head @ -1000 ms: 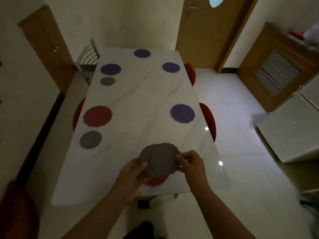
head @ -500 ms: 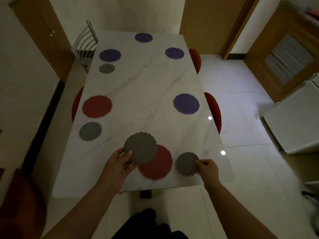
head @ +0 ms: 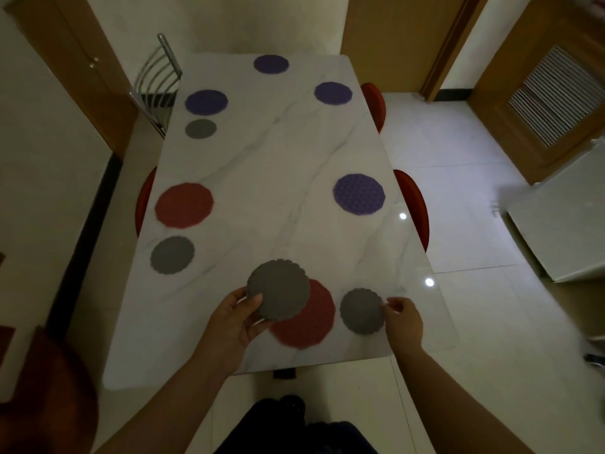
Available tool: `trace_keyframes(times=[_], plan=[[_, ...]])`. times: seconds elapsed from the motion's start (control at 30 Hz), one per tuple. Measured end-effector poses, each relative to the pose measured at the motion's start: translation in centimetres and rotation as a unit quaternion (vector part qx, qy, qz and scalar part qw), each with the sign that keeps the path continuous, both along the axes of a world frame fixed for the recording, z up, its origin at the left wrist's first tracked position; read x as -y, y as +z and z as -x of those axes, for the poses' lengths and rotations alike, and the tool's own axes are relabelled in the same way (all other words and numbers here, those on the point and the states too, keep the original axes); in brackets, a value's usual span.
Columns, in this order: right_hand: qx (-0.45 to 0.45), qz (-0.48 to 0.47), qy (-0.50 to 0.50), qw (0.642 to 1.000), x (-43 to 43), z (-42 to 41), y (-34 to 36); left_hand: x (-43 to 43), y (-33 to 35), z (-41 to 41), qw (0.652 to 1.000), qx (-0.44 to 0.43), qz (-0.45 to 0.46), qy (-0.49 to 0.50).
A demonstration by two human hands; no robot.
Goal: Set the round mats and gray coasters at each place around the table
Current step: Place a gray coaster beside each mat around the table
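Left hand [head: 229, 326] gripped a gray scalloped coaster [head: 278, 288], thumb on top; one or a stack, couldn't tell. It hid part of the near red round mat [head: 307, 319]. Right hand [head: 402, 322] fingertips pinched a second gray coaster [head: 361, 311], flat on the white marble table [head: 262, 158] just right of that mat.

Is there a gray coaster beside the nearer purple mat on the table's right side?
No, that purple mat lies alone on the table; the nearest gray coaster on that side sits by the near red mat.
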State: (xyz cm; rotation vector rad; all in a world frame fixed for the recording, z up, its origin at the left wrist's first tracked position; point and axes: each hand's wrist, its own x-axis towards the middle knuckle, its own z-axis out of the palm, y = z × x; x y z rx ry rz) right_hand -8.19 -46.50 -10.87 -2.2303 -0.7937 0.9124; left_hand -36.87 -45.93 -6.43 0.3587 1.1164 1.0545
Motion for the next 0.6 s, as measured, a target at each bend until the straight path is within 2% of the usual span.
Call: trace_keyframes(times=[0.17, 0.3, 0.4, 0.5, 0.6], plan=[[-0.057, -0.044, 0.004, 0.997, -1.2, -0.2, 1.5, -1.3, 0.0, -3.4, 0.999, -0.006, 0.011, -0.031], [-0.089, -0.108, 0.110, 0.984, -2.0, -0.9, 3.1, -2.6, -0.4, -8.9, 0.997, -0.010, 0.016, -0.070], [-0.136, -0.134, 0.150, 0.970, -2.1, -3.3, 3.5, -3.6, -0.8, -14.0, 0.995, -0.019, 0.014, -0.098], [-0.138, -0.147, 0.144, 0.969, -2.4, -7.6, 3.6, -4.4, -1.6, -19.2, 0.995, -0.023, 0.020, -0.094], [-0.101, -0.141, 0.167, 0.971, -3.2, -13.5, 4.0, -5.2, -2.4, -25.1, 0.997, -0.018, 0.018, -0.075]])
